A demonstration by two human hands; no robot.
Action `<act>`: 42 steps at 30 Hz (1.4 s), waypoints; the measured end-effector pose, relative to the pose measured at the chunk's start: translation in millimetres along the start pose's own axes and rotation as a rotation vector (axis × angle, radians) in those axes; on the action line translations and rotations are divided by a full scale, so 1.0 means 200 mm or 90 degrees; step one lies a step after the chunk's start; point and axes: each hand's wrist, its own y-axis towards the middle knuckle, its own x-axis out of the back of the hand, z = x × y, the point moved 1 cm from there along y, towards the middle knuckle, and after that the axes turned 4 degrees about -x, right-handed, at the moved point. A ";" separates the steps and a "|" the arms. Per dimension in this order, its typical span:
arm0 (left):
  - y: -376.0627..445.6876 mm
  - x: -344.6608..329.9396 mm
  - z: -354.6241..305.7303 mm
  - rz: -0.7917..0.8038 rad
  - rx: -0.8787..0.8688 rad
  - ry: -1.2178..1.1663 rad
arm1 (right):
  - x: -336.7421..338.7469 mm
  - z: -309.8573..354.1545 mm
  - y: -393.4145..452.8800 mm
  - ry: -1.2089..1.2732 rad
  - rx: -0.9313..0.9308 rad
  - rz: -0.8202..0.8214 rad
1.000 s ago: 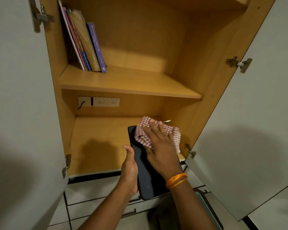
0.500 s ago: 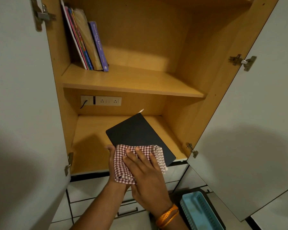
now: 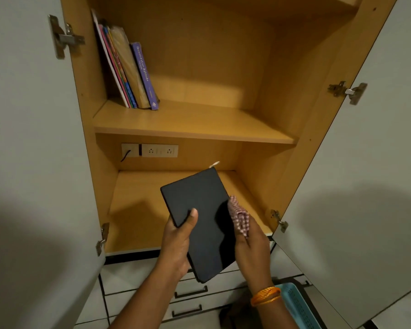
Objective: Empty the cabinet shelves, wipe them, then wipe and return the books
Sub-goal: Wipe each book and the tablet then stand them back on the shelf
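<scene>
A black notebook point(image 3: 199, 210) with a pale ribbon marker at its far corner is held in front of the lower shelf point(image 3: 138, 210). My left hand point(image 3: 178, 243) grips its left edge, thumb on the cover. My right hand point(image 3: 250, 248) holds a red-and-white checked cloth point(image 3: 239, 218) against the notebook's right edge. Several books point(image 3: 128, 72), the rightmost a purple one, lean against the left wall on the upper shelf point(image 3: 199, 122).
Both white cabinet doors point(image 3: 33, 138) stand wide open, the right door point(image 3: 365, 186) close beside my right hand. A socket strip point(image 3: 159, 150) is on the back wall. White drawers point(image 3: 190, 293) lie below, and a light blue basket point(image 3: 299, 305) sits at the bottom right.
The cloth slid off the cover to the notebook's right edge with my right hand. My left hand shifted its grip, thumb now on top of the cover.
</scene>
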 end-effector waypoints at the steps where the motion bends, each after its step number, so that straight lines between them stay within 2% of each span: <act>1: 0.00 -0.01 -0.02 -0.001 -0.007 0.005 | 0.03 0.04 0.01 0.097 -0.077 0.006; 3: 0.02 -0.01 -0.03 -0.001 -0.050 0.070 | 0.10 0.09 0.04 0.286 -0.245 0.049; 5: 0.06 -0.02 -0.03 -0.015 -0.085 0.149 | 0.17 0.08 0.06 0.388 -0.328 0.122; 11: 0.18 -0.08 -0.06 -0.043 -0.233 0.375 | 0.21 -0.05 0.10 0.531 -0.361 0.277; 13: 0.21 -0.11 -0.07 -0.055 -0.285 0.455 | 0.19 -0.07 0.11 0.559 -0.344 0.299; 20: 0.41 -0.19 -0.15 -0.045 -0.373 0.655 | 0.10 0.01 0.20 0.589 -0.261 0.172; 25: 0.53 -0.28 -0.20 -0.009 -0.477 0.692 | 0.00 0.09 0.39 0.599 -0.191 0.093; 29: 0.64 -0.34 -0.29 0.020 -0.512 0.730 | -0.09 0.21 0.56 0.595 -0.123 0.027; 34: 0.78 -0.44 -0.55 0.040 -0.540 0.705 | -0.22 0.42 0.79 0.568 -0.007 -0.015; 38: 0.87 -0.50 -0.75 0.094 -0.481 0.623 | -0.35 0.55 0.94 0.469 0.097 -0.046; 42: 1.00 -0.55 -0.91 0.039 -0.466 0.611 | -0.51 0.66 1.12 0.397 0.154 -0.025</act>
